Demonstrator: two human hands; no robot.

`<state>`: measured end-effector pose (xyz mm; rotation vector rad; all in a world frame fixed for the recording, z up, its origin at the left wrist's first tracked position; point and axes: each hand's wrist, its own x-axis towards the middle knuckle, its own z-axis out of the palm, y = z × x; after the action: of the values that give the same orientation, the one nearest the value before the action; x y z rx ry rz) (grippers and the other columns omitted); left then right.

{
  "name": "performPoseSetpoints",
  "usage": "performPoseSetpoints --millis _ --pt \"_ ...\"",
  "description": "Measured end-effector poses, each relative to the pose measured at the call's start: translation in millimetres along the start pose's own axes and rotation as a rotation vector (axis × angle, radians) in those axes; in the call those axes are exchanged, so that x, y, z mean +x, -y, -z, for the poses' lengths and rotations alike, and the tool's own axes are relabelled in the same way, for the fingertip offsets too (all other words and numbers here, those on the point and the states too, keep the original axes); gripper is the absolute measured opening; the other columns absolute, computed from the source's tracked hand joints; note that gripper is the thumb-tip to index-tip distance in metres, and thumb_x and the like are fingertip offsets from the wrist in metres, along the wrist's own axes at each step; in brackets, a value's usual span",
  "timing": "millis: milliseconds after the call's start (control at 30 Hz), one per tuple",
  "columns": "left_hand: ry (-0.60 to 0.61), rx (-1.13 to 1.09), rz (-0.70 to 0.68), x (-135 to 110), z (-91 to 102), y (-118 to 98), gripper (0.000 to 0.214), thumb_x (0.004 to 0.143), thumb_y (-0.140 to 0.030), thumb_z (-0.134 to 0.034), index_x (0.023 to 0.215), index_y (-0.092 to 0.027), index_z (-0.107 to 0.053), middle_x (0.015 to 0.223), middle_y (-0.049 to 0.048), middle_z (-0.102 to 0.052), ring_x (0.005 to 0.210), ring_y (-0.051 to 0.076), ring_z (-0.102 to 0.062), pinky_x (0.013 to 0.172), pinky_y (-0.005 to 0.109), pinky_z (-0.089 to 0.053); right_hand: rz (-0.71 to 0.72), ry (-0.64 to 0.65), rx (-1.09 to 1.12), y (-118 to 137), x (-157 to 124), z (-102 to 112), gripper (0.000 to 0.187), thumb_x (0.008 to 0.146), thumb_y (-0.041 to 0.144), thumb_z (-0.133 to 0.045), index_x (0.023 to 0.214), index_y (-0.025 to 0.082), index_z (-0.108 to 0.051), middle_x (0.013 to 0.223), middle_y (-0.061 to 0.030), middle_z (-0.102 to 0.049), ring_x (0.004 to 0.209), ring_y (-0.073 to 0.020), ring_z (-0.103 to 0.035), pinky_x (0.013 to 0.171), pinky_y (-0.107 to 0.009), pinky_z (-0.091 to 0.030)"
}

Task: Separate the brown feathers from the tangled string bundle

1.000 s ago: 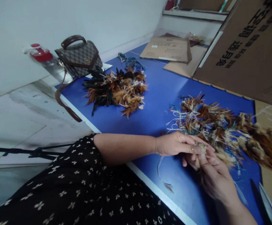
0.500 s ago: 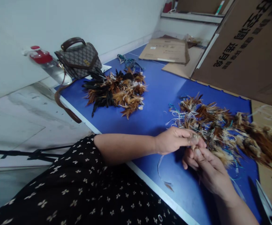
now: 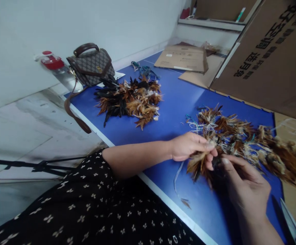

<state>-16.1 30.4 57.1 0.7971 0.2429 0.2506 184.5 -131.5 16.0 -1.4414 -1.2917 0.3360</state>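
My left hand (image 3: 191, 146) pinches a small bunch of brown feathers (image 3: 197, 166) that hangs below its fingers over the blue table (image 3: 160, 183). Close by on the right, my right hand (image 3: 247, 187) has its thumb and forefinger near the bunch's dark edge; whether anything lies between them is too blurred to make out. Behind both hands spreads a pile of brown and cream feather bunches (image 3: 237, 132) with white and teal strings. A loose string with a small feather tip (image 3: 185, 203) lies near the table's front edge.
A second pile of black and brown feathers (image 3: 132, 102) lies farther left. Beside it are a handbag (image 3: 92, 66) and a red-capped bottle (image 3: 61, 71). Flat cardboard (image 3: 181, 58) and a large carton (image 3: 267, 58) stand behind. A blade-like metal tool (image 3: 289, 217) lies at lower right.
My hands have moved apart from their close pinch. The brown feather bunch now shows under my left hand, and my right hand has shifted right with fingers less curled. The view has shifted slightly.
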Motion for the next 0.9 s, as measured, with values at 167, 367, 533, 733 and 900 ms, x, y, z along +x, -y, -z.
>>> performPoseSetpoints --millis 167,367,533,733,900 --pt "0.061 0.028 0.156 2.6 -0.4 21.4 0.031 0.101 -0.037 -0.094 0.093 -0.01 -0.081 0.072 0.0026 -0.074 0.063 0.015 -0.073 0.073 0.036 -0.071 0.088 0.122 -0.088 16.5 3.3 -0.6 0.041 0.113 0.037 -0.078 0.153 0.036 -0.083 0.151 -0.0087 -0.083 0.14 -0.0283 -0.08 0.126 -0.054 -0.064" --pt "0.026 0.068 0.207 0.4 -1.4 18.6 0.034 0.098 -0.041 -0.097 0.092 -0.011 -0.08 0.072 0.0006 -0.072 0.064 0.011 -0.071 0.077 0.036 -0.072 0.143 0.164 -0.074 16.2 3.4 -4.9 0.039 0.115 0.034 -0.074 0.153 0.033 -0.083 0.146 -0.0086 -0.086 0.128 -0.0247 -0.086 0.113 -0.043 -0.072" --pt "0.02 0.105 0.171 -3.8 -2.9 18.9 0.029 0.105 -0.037 -0.088 0.095 -0.011 -0.079 0.071 -0.0019 -0.068 0.063 0.01 -0.067 0.075 0.034 -0.07 0.137 0.211 -0.045 23.7 6.6 -6.1 0.039 0.117 0.034 -0.07 0.154 0.03 -0.082 0.137 -0.0101 -0.089 0.119 -0.0238 -0.088 0.108 -0.044 -0.074" --pt "-0.052 0.238 0.145 -8.1 -6.3 21.2 0.029 0.113 -0.03 -0.075 0.091 -0.012 -0.074 0.067 -0.0052 -0.06 0.057 0.008 -0.059 0.066 0.027 -0.063 0.157 0.244 -0.064 32.0 9.0 -11.4 0.037 0.118 0.034 -0.066 0.151 0.032 -0.084 0.137 -0.0092 -0.089 0.125 -0.0236 -0.086 0.11 -0.044 -0.073" --pt "-0.086 0.246 0.09 -6.1 -5.7 23.2 0.031 0.115 -0.032 -0.07 0.089 -0.015 -0.068 0.066 -0.0074 -0.054 0.054 0.006 -0.051 0.064 0.026 -0.06 0.11 0.188 -0.177 45.2 7.0 0.1 0.044 0.117 0.034 -0.068 0.159 0.032 -0.078 0.143 -0.0095 -0.087 0.132 -0.0243 -0.083 0.119 -0.048 -0.068"
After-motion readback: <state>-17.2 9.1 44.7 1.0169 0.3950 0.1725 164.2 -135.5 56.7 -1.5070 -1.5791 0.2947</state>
